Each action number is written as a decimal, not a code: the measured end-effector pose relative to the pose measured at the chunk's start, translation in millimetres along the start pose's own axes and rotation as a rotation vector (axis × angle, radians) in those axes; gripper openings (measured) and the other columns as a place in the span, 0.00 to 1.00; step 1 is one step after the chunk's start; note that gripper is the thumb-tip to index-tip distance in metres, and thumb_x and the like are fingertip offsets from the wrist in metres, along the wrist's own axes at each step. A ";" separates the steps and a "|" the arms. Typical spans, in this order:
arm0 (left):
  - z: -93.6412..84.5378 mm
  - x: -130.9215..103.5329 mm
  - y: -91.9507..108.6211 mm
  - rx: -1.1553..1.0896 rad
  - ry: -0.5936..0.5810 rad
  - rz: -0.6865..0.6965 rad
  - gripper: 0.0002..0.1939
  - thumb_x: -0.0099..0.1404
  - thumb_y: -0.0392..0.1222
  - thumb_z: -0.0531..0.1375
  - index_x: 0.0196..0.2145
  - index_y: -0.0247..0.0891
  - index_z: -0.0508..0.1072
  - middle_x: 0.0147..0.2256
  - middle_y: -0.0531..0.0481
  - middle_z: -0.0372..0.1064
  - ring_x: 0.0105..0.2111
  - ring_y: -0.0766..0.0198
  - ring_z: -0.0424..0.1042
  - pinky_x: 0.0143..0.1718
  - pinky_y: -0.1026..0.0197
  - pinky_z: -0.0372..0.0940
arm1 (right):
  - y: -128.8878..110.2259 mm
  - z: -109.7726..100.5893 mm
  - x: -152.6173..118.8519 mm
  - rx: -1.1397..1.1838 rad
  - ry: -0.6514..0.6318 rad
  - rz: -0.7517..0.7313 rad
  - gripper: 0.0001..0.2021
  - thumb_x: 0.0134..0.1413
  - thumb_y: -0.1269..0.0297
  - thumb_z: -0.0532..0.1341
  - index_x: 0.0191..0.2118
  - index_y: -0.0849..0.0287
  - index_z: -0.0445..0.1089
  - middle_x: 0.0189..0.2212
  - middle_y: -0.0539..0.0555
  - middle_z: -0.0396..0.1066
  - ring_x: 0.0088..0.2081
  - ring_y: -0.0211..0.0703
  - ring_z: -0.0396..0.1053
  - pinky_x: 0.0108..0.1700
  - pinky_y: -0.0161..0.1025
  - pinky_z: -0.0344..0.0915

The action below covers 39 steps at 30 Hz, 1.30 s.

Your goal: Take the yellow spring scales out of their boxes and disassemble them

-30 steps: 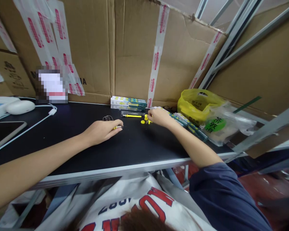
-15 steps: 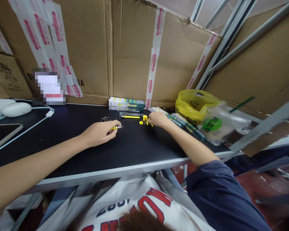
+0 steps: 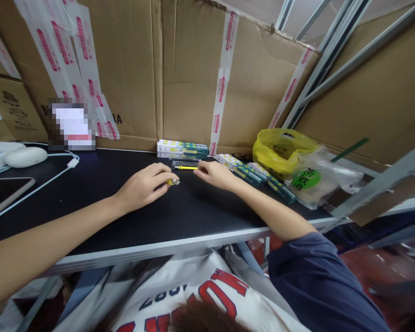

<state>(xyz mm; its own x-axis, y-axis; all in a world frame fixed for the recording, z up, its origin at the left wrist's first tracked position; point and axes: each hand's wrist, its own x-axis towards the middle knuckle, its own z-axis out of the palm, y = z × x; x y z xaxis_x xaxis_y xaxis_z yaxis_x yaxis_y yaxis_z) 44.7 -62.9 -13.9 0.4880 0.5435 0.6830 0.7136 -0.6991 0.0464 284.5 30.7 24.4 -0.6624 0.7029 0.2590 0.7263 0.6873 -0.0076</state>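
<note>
My left hand point(image 3: 145, 186) is closed on a small yellow tool with a metal tip point(image 3: 174, 182), which pokes out past the fingertips above the black table. To the right, the fingers of my right hand point(image 3: 212, 175) are drawn together near the end of a thin yellow rod point(image 3: 186, 168). Whatever they pinch is hidden. Behind the rod lies a clear plastic case point(image 3: 180, 163). My right hand covers the spot where small yellow parts lay.
Printed boxes point(image 3: 183, 148) stand against the cardboard, with more boxes point(image 3: 244, 170) right of my right hand. Farther right are a yellow bag point(image 3: 275, 154) and a clear bag point(image 3: 309, 184). A white cable point(image 3: 38, 186) and a phone point(image 3: 8, 196) lie at left.
My right hand has moved left from the small yellow parts toward the yellow rod. My left hand has turned slightly, and its wire loop no longer shows behind it.
</note>
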 end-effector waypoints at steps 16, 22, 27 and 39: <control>3.0 2.2 -3.4 -0.561 0.198 -0.531 0.14 0.59 0.51 0.62 0.34 0.37 0.67 0.32 0.51 0.70 0.32 0.64 0.72 0.33 0.64 0.67 | -13.6 24.4 -3.3 0.640 -0.052 -0.345 0.13 0.59 0.57 0.57 0.41 0.62 0.66 0.30 0.49 0.65 0.29 0.35 0.60 0.32 0.32 0.57; 5.3 3.4 -14.8 -0.608 0.167 -0.604 0.19 0.54 0.55 0.65 0.30 0.36 0.70 0.29 0.51 0.70 0.29 0.65 0.68 0.32 0.63 0.64 | -14.9 21.6 -2.4 0.756 0.046 -0.254 0.14 0.58 0.55 0.59 0.40 0.61 0.65 0.27 0.48 0.65 0.26 0.33 0.57 0.29 0.31 0.54; 8.1 1.7 -13.2 -0.616 0.030 -0.588 0.19 0.54 0.56 0.65 0.29 0.35 0.72 0.26 0.53 0.68 0.25 0.68 0.64 0.27 0.65 0.58 | -14.9 20.2 -3.4 0.614 0.129 -0.249 0.15 0.57 0.52 0.59 0.37 0.61 0.67 0.25 0.48 0.65 0.26 0.34 0.58 0.29 0.31 0.52; 6.5 0.7 -3.3 -0.440 -0.271 -0.389 0.18 0.58 0.57 0.61 0.35 0.38 0.72 0.31 0.52 0.71 0.32 0.62 0.69 0.36 0.61 0.64 | -30.7 28.0 -12.9 0.567 0.070 -0.415 0.20 0.56 0.52 0.61 0.22 0.60 0.57 0.21 0.46 0.56 0.25 0.33 0.55 0.29 0.32 0.49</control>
<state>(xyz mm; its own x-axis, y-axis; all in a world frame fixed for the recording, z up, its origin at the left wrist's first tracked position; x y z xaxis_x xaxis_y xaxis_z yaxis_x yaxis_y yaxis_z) 46.0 -57.2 -18.3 0.3857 0.8534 0.3507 0.6191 -0.5212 0.5875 265.6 5.7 -5.8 -0.8366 0.3619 0.4112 0.1965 0.8990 -0.3915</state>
